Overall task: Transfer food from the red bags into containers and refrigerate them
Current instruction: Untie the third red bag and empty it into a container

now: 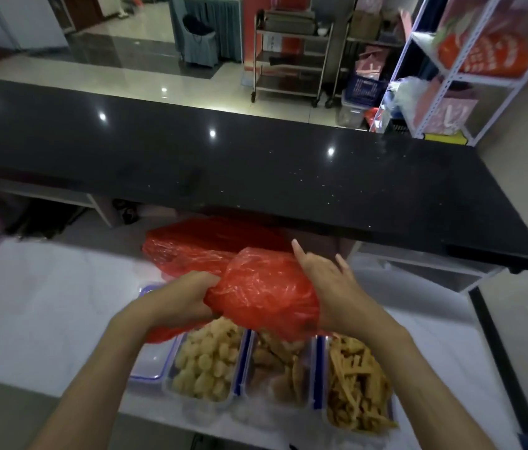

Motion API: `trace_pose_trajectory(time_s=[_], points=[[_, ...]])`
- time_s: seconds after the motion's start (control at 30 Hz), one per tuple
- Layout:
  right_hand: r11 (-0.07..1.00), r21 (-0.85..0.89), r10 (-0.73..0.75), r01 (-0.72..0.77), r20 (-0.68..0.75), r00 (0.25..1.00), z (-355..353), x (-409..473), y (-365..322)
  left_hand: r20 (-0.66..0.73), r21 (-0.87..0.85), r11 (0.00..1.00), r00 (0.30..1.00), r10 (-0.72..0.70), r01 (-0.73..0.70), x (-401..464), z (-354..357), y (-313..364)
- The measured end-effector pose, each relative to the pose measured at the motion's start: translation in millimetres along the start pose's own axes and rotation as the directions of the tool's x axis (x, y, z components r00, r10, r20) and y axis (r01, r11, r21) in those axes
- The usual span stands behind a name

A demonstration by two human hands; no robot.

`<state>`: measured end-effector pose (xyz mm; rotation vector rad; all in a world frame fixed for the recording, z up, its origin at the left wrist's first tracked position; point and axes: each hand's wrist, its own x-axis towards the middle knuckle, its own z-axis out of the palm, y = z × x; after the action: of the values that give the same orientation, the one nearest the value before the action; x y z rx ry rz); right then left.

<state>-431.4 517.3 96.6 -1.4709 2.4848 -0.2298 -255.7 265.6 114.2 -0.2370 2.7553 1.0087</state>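
I hold a crumpled red plastic bag (262,293) above a row of clear containers. My left hand (181,300) grips its left end. My right hand (330,280) holds its right side, thumb hidden under the plastic and some fingers sticking up straight. Below, one container (207,362) is full of pale round pieces, the middle container (275,362) holds browned fried pieces, and the right container (356,384) holds yellow strips. A second red bag (191,248) lies behind on the white counter.
A clear lid with blue clips (152,358) lies left of the containers. The white counter (45,303) extends left and right. A raised black countertop (256,164) spans the back. White shelving (450,76) stands at the far right.
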Motion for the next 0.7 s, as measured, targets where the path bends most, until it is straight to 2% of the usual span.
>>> trace_pose_trajectory(time_s=[0.07,0.13,0.2,0.27,0.33,0.4,0.47,0.5,0.57,0.63,0.7], points=[[0.997,0.001,0.083,-0.083,0.035,0.996,11.4,24.6,-15.4,-0.026,-0.044,0.999,0.999,0.02,-0.021,-6.9,-17.7,-24.5],[0.988,-0.112,0.108,-0.107,0.006,0.994,17.6,41.6,-28.9,-0.05,-0.043,0.999,0.999,-0.003,0.001,-14.7,-32.9,-48.3],[0.968,-0.195,0.152,-0.16,-0.057,0.987,18.2,50.7,-46.1,-0.05,0.017,0.998,0.997,-0.066,0.067,-20.5,-44.2,-73.1],[0.954,-0.202,0.203,-0.221,-0.109,0.973,17.9,55.5,-65.3,-0.074,0.094,0.99,0.992,-0.102,0.109,-25.9,-55.9,-86.4],[0.933,-0.218,0.266,-0.286,-0.115,0.957,18.2,60.4,-80.7,-0.199,0.093,0.996,0.979,0.033,-0.014,-31.3,-67.7,-73.0],[0.913,-0.237,0.315,-0.331,-0.104,0.943,16.8,64.3,-97.5,-0.282,0.243,0.947,0.919,0.275,-0.208,-35.0,-70.6,-38.9],[0.914,-0.239,0.317,-0.326,-0.079,0.945,13.2,68.3,-115.5,-0.192,0.413,0.839,0.866,0.461,-0.355,-31.3,-58.5,-7.2],[0.919,-0.237,0.309,-0.314,-0.062,0.949,10.9,70.0,-123.2,-0.117,0.454,0.794,0.856,0.504,-0.405,-27.0,-49.2,1.5],[0.909,-0.242,0.336,-0.34,-0.056,0.94,7.4,71.3,-134.1,0.034,0.441,0.785,0.882,0.47,-0.435,-14.6,-33.5,-0.5],[0.889,-0.229,0.379,-0.396,-0.119,0.918,10.9,70.5,-137.4,0.171,0.367,0.84,0.916,0.362,-0.401,-6.2,-30.0,-14.1],[0.872,-0.21,0.412,-0.442,-0.173,0.895,15.1,68.7,-138.5,0.2,0.329,0.875,0.932,0.303,-0.355,-4.4,-32.5,-27.5]])
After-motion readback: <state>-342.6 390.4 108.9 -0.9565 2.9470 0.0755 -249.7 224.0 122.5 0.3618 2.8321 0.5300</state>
